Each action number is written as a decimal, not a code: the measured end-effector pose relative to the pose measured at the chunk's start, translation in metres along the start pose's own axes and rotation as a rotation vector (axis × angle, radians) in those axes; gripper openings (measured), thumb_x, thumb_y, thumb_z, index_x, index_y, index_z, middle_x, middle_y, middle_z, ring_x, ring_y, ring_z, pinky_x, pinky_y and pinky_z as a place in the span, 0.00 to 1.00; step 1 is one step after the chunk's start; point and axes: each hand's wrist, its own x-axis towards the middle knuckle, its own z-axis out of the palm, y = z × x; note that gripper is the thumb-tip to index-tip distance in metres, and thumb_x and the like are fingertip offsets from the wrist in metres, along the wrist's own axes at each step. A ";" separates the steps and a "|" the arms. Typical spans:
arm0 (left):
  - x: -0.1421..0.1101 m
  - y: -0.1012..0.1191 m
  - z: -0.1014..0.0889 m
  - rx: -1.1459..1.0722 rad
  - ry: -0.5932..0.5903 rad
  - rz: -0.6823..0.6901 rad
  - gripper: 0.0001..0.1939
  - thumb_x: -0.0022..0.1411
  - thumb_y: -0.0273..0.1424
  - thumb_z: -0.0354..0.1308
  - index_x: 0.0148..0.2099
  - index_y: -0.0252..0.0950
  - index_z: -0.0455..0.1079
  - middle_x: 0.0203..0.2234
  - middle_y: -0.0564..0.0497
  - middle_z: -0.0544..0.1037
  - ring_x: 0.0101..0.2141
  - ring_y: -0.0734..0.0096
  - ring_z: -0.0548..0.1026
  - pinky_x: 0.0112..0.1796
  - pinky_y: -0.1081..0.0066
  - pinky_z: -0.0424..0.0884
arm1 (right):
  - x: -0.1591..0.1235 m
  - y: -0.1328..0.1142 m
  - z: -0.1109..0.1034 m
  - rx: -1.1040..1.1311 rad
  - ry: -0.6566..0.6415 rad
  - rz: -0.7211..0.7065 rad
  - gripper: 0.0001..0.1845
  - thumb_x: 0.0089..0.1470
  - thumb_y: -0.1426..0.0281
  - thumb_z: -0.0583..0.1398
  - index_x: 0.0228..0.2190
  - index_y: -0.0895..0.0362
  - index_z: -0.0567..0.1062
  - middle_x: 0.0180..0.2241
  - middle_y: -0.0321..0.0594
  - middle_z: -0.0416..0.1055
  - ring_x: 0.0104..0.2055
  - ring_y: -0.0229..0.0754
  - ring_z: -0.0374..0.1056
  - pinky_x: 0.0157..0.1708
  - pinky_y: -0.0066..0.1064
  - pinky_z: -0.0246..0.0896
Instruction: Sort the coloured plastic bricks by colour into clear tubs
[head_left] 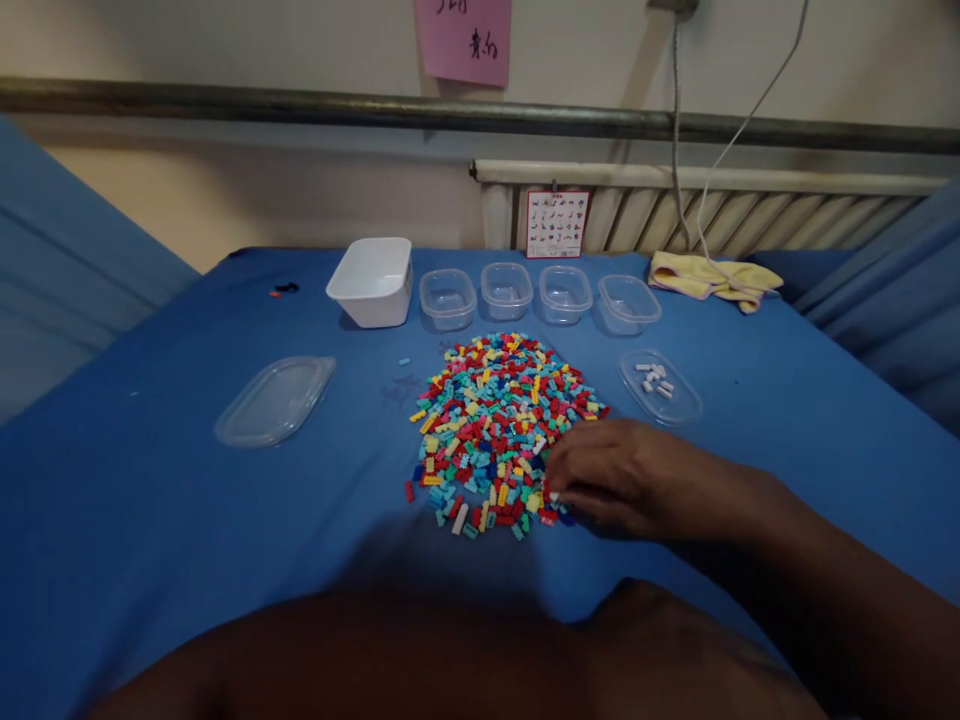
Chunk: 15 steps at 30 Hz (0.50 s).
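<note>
A broad pile of small coloured building bricks [499, 430] lies on the blue cloth. At the pile's near right edge, my right hand [611, 475] is closed, with a small white brick [554, 496] showing at its pinched fingertips. My left forearm [390, 645] crosses the bottom of the view, and my left hand [660, 635] rests low in front of me, dark and blurred, its fingers not distinguishable. Another white brick [460, 519] lies at the pile's near edge. To the right, several white bricks sit on a clear plastic lid [684, 403].
Behind the pile stand a white tub [373, 285] and several clear containers, one of them a clear box [448, 300] beside the tub. A second clear lid [274, 402] lies left. A yellow cloth [712, 278] and a picture card [557, 225] are at the back.
</note>
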 end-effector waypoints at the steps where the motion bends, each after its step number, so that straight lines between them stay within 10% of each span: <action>1: 0.004 -0.001 -0.002 -0.022 -0.014 0.042 0.07 0.70 0.37 0.61 0.40 0.46 0.81 0.41 0.55 0.88 0.36 0.65 0.85 0.28 0.71 0.69 | -0.001 0.002 -0.002 -0.020 0.040 0.006 0.05 0.76 0.70 0.60 0.47 0.55 0.78 0.43 0.43 0.82 0.44 0.42 0.77 0.46 0.34 0.70; 6: 0.021 0.000 -0.028 -0.084 -0.208 0.187 0.06 0.68 0.38 0.63 0.42 0.47 0.81 0.48 0.57 0.88 0.47 0.64 0.86 0.28 0.74 0.71 | -0.008 0.012 -0.014 -0.087 0.130 0.033 0.08 0.75 0.71 0.61 0.52 0.54 0.78 0.44 0.43 0.82 0.45 0.43 0.77 0.46 0.34 0.70; 15: -0.004 0.012 -0.022 -0.004 -0.111 0.130 0.12 0.72 0.43 0.60 0.51 0.47 0.79 0.52 0.54 0.87 0.44 0.63 0.86 0.27 0.71 0.68 | -0.011 0.016 -0.011 0.229 0.001 0.318 0.10 0.75 0.65 0.61 0.49 0.55 0.82 0.39 0.39 0.82 0.37 0.39 0.76 0.39 0.31 0.68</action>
